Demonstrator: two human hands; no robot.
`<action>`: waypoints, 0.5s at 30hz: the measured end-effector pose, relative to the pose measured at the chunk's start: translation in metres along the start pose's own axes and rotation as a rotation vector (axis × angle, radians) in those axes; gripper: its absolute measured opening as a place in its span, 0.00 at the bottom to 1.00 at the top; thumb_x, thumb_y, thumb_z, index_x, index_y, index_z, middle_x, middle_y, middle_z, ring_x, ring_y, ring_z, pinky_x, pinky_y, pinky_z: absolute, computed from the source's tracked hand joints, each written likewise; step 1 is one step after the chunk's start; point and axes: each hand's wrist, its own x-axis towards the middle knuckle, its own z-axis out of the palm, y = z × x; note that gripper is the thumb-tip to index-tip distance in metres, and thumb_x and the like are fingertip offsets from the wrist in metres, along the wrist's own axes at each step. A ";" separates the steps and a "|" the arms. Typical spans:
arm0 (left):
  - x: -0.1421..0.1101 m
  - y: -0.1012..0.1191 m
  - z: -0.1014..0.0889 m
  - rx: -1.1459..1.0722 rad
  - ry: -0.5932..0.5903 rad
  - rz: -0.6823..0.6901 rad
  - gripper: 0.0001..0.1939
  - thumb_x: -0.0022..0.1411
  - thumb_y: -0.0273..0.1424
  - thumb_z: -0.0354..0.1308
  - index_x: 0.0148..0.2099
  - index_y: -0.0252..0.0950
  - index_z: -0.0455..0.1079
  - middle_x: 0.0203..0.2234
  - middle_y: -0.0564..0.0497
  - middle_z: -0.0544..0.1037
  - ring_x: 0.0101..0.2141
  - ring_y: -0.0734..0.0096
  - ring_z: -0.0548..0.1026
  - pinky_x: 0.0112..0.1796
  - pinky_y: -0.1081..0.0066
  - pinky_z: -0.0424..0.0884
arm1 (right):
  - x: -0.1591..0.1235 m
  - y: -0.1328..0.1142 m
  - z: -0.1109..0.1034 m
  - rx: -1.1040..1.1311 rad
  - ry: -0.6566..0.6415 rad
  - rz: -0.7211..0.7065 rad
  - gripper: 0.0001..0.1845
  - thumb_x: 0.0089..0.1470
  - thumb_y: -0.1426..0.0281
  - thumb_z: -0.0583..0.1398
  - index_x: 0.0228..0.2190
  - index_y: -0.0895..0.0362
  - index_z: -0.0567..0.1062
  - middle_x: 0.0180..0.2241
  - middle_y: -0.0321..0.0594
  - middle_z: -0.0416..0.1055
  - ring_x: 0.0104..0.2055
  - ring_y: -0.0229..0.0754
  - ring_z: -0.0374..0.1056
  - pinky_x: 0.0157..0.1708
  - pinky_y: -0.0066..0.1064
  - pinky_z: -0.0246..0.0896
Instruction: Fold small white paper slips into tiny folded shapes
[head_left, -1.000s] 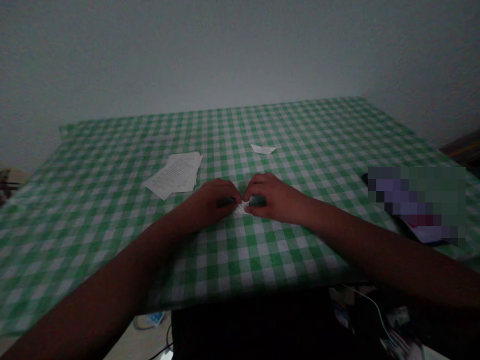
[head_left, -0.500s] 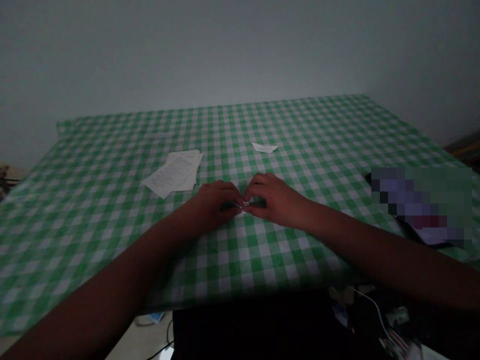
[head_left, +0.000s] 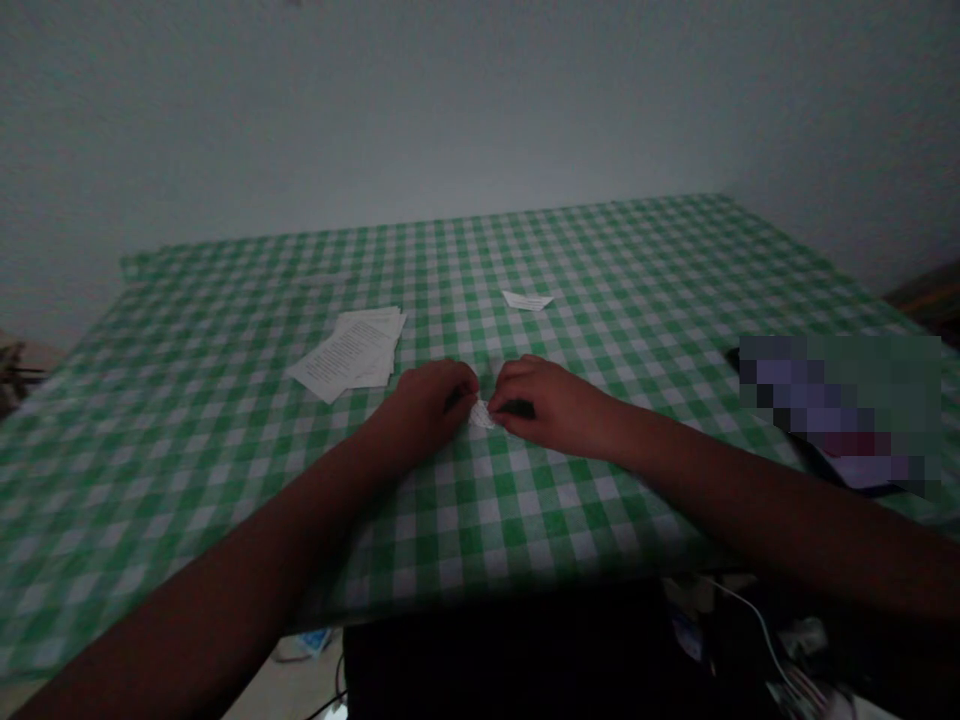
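My left hand [head_left: 431,400] and my right hand [head_left: 544,403] meet at the middle of a table under a green and white checked cloth [head_left: 525,520]. Both have their fingers curled in a pinch on a small white piece of paper [head_left: 481,414] that lies between them on the cloth. Most of the paper is hidden under the fingertips. The light is dim.
A loose stack of printed paper slips [head_left: 351,350] lies to the left beyond my hands. One small folded white piece [head_left: 526,300] lies farther back. A dark flat object [head_left: 825,440], partly blurred out, sits at the right edge. Cables hang below the table's front edge [head_left: 750,620].
My hands stay together on the small paper; the fingers have shifted a little and slightly more of the white paper shows between them.
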 end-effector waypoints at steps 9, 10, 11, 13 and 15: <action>-0.004 0.002 -0.006 -0.045 -0.059 0.159 0.08 0.64 0.31 0.57 0.43 0.37 0.74 0.40 0.47 0.75 0.42 0.64 0.73 0.45 0.63 0.69 | 0.001 0.002 0.000 -0.007 -0.013 0.042 0.06 0.57 0.75 0.59 0.33 0.57 0.77 0.33 0.39 0.73 0.38 0.41 0.67 0.43 0.34 0.60; -0.004 0.003 -0.005 -0.040 -0.051 0.143 0.07 0.63 0.32 0.59 0.43 0.37 0.75 0.40 0.47 0.75 0.42 0.64 0.73 0.46 0.63 0.69 | 0.001 0.002 -0.001 -0.001 -0.011 0.061 0.06 0.57 0.75 0.58 0.33 0.57 0.77 0.33 0.39 0.74 0.38 0.40 0.67 0.42 0.34 0.60; -0.005 0.003 -0.004 -0.034 -0.039 0.131 0.08 0.63 0.32 0.60 0.43 0.37 0.75 0.40 0.47 0.75 0.42 0.64 0.73 0.46 0.62 0.69 | 0.001 0.002 -0.001 0.002 -0.007 0.080 0.06 0.57 0.75 0.58 0.32 0.57 0.76 0.32 0.38 0.74 0.37 0.40 0.67 0.41 0.33 0.60; -0.005 0.005 -0.003 -0.025 -0.029 0.110 0.08 0.62 0.33 0.61 0.42 0.37 0.75 0.40 0.47 0.75 0.43 0.63 0.73 0.47 0.62 0.69 | 0.001 0.002 -0.002 -0.005 0.005 0.112 0.05 0.56 0.75 0.59 0.31 0.57 0.76 0.31 0.38 0.73 0.35 0.39 0.67 0.39 0.32 0.59; -0.006 0.006 -0.002 -0.020 -0.031 0.081 0.08 0.61 0.33 0.62 0.42 0.38 0.75 0.40 0.48 0.75 0.44 0.62 0.73 0.47 0.61 0.69 | 0.001 0.002 -0.001 -0.017 0.016 0.127 0.03 0.54 0.74 0.60 0.30 0.57 0.75 0.29 0.37 0.72 0.34 0.38 0.66 0.38 0.31 0.59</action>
